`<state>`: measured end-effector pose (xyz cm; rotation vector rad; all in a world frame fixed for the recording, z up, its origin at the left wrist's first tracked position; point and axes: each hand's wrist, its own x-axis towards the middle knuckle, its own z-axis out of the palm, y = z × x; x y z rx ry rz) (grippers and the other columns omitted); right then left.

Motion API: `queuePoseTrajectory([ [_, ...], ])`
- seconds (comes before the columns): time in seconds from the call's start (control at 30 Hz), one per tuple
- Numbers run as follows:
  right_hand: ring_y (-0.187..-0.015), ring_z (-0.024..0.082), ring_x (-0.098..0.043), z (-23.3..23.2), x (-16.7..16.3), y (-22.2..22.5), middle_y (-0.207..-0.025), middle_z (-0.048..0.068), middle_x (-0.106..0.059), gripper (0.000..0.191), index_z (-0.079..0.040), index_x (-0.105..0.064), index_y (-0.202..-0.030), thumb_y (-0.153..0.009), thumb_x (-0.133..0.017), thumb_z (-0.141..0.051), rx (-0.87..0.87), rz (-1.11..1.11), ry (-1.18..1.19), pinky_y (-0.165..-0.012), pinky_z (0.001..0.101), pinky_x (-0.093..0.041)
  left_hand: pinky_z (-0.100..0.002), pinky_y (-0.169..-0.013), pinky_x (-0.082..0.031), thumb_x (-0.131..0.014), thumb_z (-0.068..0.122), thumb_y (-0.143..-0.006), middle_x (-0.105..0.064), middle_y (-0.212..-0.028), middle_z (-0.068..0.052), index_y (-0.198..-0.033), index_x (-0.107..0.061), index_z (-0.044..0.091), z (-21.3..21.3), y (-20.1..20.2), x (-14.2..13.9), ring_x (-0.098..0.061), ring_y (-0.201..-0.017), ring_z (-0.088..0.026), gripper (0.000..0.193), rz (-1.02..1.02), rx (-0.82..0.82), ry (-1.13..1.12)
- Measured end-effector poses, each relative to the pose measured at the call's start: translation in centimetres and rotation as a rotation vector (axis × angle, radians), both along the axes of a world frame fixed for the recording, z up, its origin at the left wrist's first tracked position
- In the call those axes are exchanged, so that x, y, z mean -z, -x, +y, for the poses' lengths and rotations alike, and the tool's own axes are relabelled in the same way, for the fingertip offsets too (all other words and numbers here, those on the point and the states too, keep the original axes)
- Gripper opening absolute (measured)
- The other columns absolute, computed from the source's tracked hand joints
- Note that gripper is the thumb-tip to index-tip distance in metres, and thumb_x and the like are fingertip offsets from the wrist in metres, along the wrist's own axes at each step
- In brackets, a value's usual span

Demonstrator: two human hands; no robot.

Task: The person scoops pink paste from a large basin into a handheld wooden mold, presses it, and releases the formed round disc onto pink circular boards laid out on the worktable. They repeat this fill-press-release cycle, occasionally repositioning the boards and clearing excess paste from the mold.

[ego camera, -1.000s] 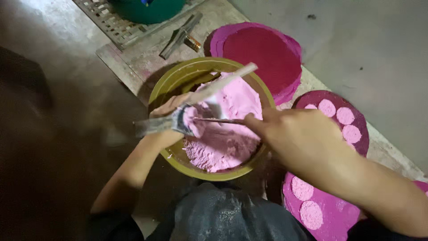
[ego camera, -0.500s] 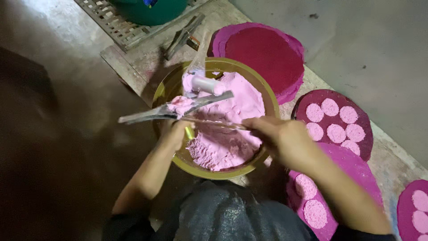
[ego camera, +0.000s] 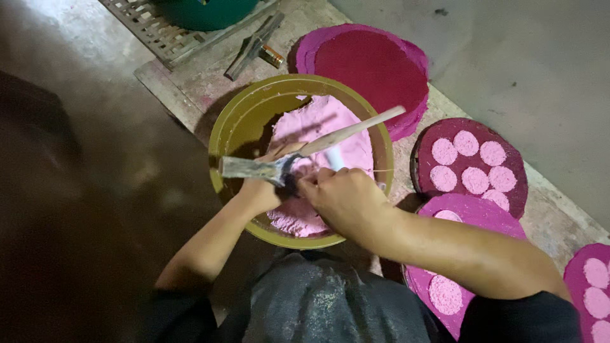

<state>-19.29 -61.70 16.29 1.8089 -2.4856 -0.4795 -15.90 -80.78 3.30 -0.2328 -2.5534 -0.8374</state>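
Over the olive bowl [ego camera: 236,121] of pink paste [ego camera: 321,127], the left hand [ego camera: 260,190] grips a wooden-handled scraper [ego camera: 298,152], the right hand [ego camera: 346,200] touching it; at two o'clock lie dark-red discs [ego camera: 375,70]

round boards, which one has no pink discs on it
The dark red round board at the top, just beyond the yellow bowl. Its face is bare; the other boards to the right all carry pale pink discs.

Off to the side there's a stack of round magenta discs [ego camera: 375,70], plus a dark red disc [ego camera: 467,162] with six pale pink patties on it and another pink disc [ego camera: 473,219] below it. Up top, a metal grate [ego camera: 162,35] and some metal tools [ego camera: 251,44] lie on the concrete floor [ego camera: 527,82]
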Motion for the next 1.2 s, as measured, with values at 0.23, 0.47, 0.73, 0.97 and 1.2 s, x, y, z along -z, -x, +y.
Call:
queuePoseTrajectory([
  [0.23, -0.073, 0.031, -0.072, 4.6, -0.9, 2.0, -0.085, 0.01, -0.07, 0.036, -0.015, -0.062, -0.121, -0.086, -0.071, -0.015, 0.319, -0.229, 0.322, -0.057, 0.0439, -0.054, -0.048, -0.097, -0.053, -0.078, 0.021, -0.092, -0.069, -0.125, -0.019, -0.118, -0.07, 0.011, -2.9, -1.0, -1.3, -0.065, -0.115, -0.038, 0.029, 0.109, -0.292, -0.117],
  [0.47, -0.067, 0.019, -0.063, 1.4, 9.4, -0.2, -0.079, 0.019, -0.067, 0.057, -0.015, -0.051, -0.152, -0.099, -0.062, -0.001, 0.442, -0.874, 0.774, -0.065, 0.0342, -0.054, -0.052, -0.113, -0.047, -0.074, 0.022, -0.097, -0.056, -0.147, -0.024, -0.136, -0.059, 0.004, -2.6, 0.4, -0.8, -0.055, -0.134, -0.043, 0.045, 0.237, -0.446, -0.02],
  [0.73, -0.056, 0.01, -0.056, 3.4, 8.6, 3.3, -0.072, 0.001, -0.068, 0.053, -0.013, -0.047, -0.153, -0.1, -0.055, -0.007, 0.529, -0.939, 0.791, -0.053, 0.0292, -0.048, -0.064, -0.096, -0.043, -0.085, 0.032, -0.074, -0.034, -0.157, -0.032, -0.124, -0.065, 0.006, -2.6, 0.3, -1.8, -0.043, -0.127, -0.06, 0.06, 0.038, -0.449, 0.01],
  [0.97, -0.054, 0.012, -0.05, 1.9, 11.4, 0.5, -0.064, 0.007, -0.055, 0.052, -0.015, -0.05, -0.153, -0.102, -0.057, -0.009, 0.423, -0.959, 0.744, -0.055, 0.0299, -0.048, -0.055, -0.094, -0.052, -0.08, 0.02, -0.08, -0.052, -0.138, -0.029, -0.155, -0.034, -0.012, -4.9, 2.0, -0.9, -0.058, -0.116, -0.044, 0.093, 0.112, -0.508, -0.206],
  [1.2, -0.128, 0.028, -0.047, 3.5, 12.4, 1.1, -0.141, 0.02, -0.055, 0.05, -0.007, -0.044, -0.155, -0.107, -0.052, -0.018, 0.138, -1.114, 0.551, -0.11, 0.0397, -0.036, -0.036, -0.076, -0.052, -0.067, 0.024, -0.092, -0.069, -0.102, -0.009, -0.12, -0.07, 0.002, -7.6, 0.3, 0.1, -0.065, -0.09, -0.021, 0.036, -0.154, -0.516, -1.017],
])
